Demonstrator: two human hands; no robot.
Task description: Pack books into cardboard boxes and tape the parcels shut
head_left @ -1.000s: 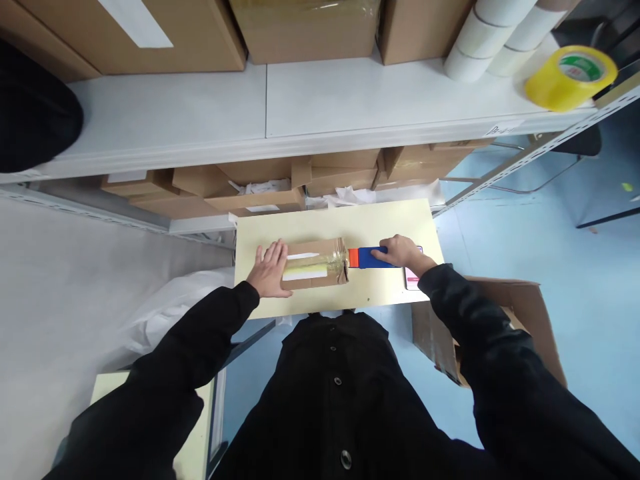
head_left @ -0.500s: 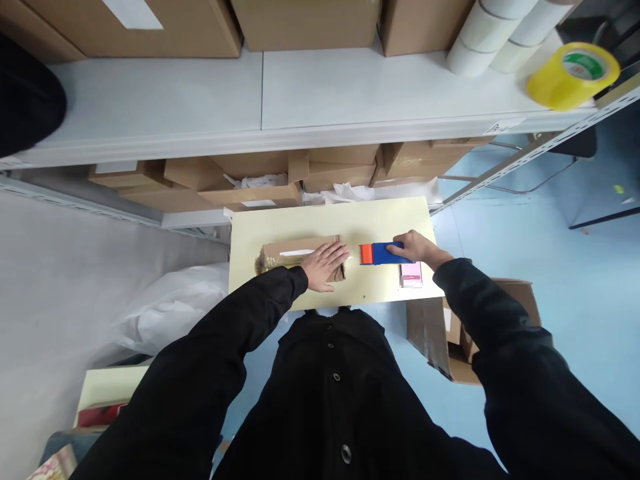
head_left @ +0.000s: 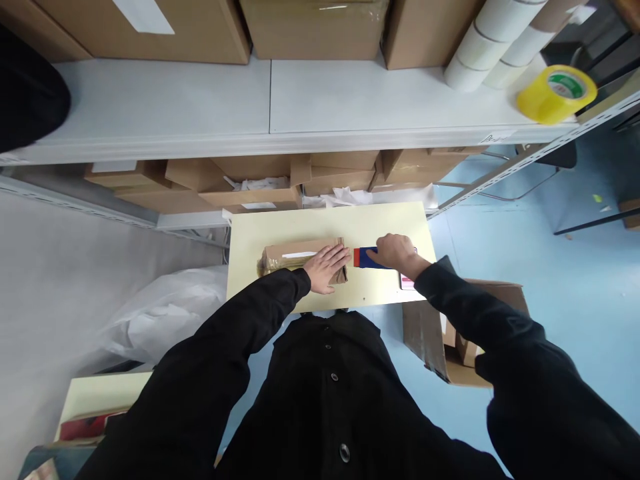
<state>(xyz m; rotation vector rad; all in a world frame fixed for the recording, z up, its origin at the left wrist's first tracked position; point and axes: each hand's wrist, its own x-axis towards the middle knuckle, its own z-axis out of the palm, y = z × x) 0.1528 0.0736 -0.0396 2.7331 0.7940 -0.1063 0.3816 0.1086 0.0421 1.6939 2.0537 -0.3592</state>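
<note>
A small brown cardboard box [head_left: 290, 257] with a white label lies on a pale yellow table [head_left: 280, 223]. My left hand [head_left: 327, 267] lies flat with spread fingers on the box's right end. Just right of the box, my right hand [head_left: 396, 251] is closed round a blue tape dispenser with an orange-red front [head_left: 364, 257], whose front almost touches the box. A pink-and-white item [head_left: 406, 283] shows partly under my right wrist.
Behind the table stands a white shelf [head_left: 270, 107] carrying large cartons, white rolls [head_left: 487, 47] and a yellow tape roll [head_left: 556, 93]. Flattened cartons lie under it. An open cardboard box [head_left: 450, 340] sits on the blue floor to the right, white plastic wrap [head_left: 165, 313] to the left.
My left hand slid from the box's left end to its right end. My right hand drew the dispenser away to the right, then brought it back close to the box.
</note>
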